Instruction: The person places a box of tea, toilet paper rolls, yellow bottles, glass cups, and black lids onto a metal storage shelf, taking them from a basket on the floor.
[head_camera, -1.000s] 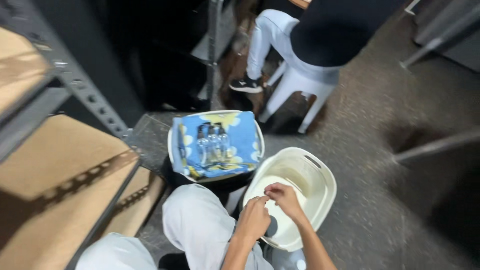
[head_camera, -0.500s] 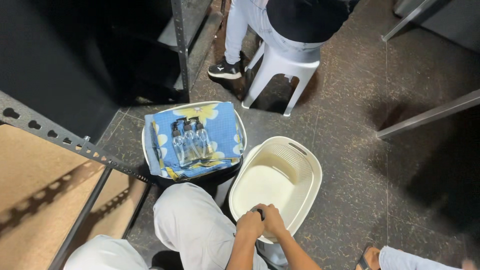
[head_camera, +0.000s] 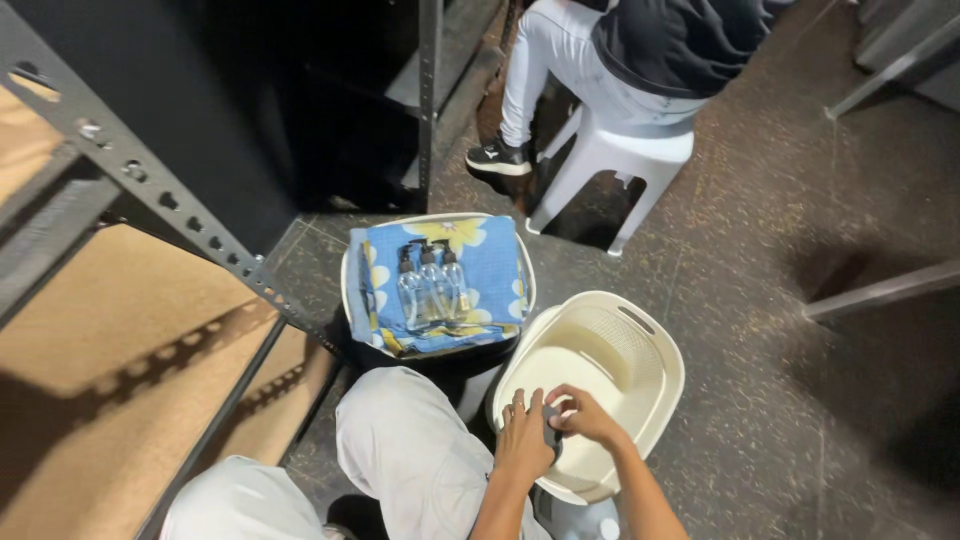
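Over the near rim of the cream basket (head_camera: 655, 350), both my hands closed together on a small dark object (head_camera: 551, 425), left hand (head_camera: 523, 443) wrapping it from the near side and right hand (head_camera: 583, 415) pinching its far end; it was mostly hidden. It looked light, rigid and probably smooth, so best gripped around the body. Far-left lay three clear pump bottles (head_camera: 431, 287) on a blue flowered cloth (head_camera: 490, 270); a metal shelf post (head_camera: 190, 215) crowded my left, a white stool (head_camera: 620, 160) stood beyond.
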